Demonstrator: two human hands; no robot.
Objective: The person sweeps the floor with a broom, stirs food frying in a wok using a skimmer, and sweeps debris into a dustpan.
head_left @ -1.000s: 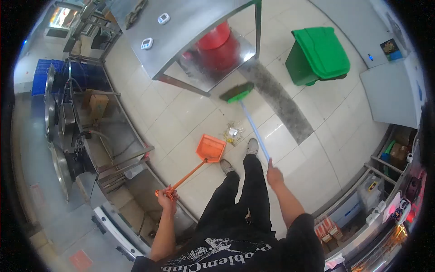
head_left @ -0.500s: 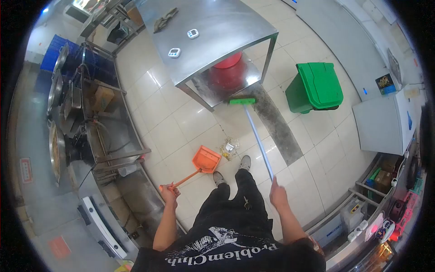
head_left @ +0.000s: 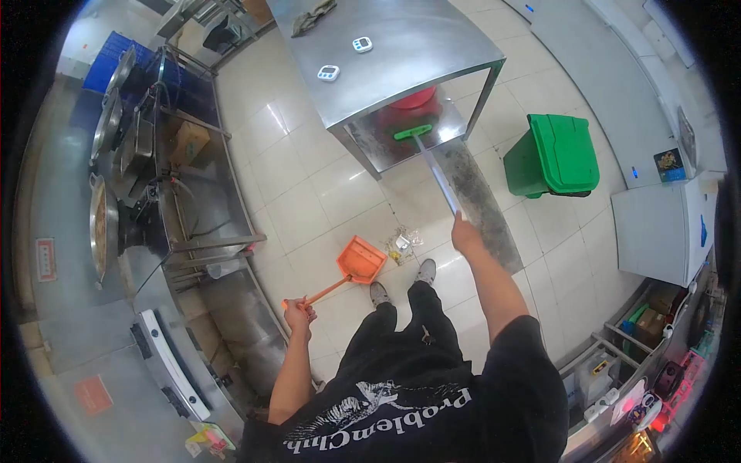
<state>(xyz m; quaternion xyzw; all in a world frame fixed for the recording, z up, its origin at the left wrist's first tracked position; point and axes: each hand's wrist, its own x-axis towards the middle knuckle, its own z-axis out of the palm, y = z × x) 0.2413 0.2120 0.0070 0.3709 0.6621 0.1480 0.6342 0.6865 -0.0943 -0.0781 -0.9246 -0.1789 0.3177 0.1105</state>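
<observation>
My left hand (head_left: 299, 315) is wrapped round the handle of an orange dustpan (head_left: 361, 260), whose pan rests on the tiles near my feet. Right beside the pan lies a small heap of litter (head_left: 402, 244), with white and yellowish scraps in it. My right hand (head_left: 465, 234) grips the pale blue pole of a broom (head_left: 438, 176), arm stretched forward. The broom's green head (head_left: 413, 133) is at the front of the steel table's lower shelf, near a red tub (head_left: 414, 99). Whether its bristles touch the shelf, I cannot tell.
The steel table (head_left: 401, 46) carries two small white timers and a cloth (head_left: 314, 17). A green lidded bin (head_left: 567, 154) stands to the right, beyond a dark floor strip (head_left: 482, 204). Stoves with pans (head_left: 100, 224) line the left; a white cabinet (head_left: 656, 231) is at right.
My right hand has pushed forward with the broom, and its green head has moved from the floor by the table's edge to the lower shelf. The dustpan stays beside the litter.
</observation>
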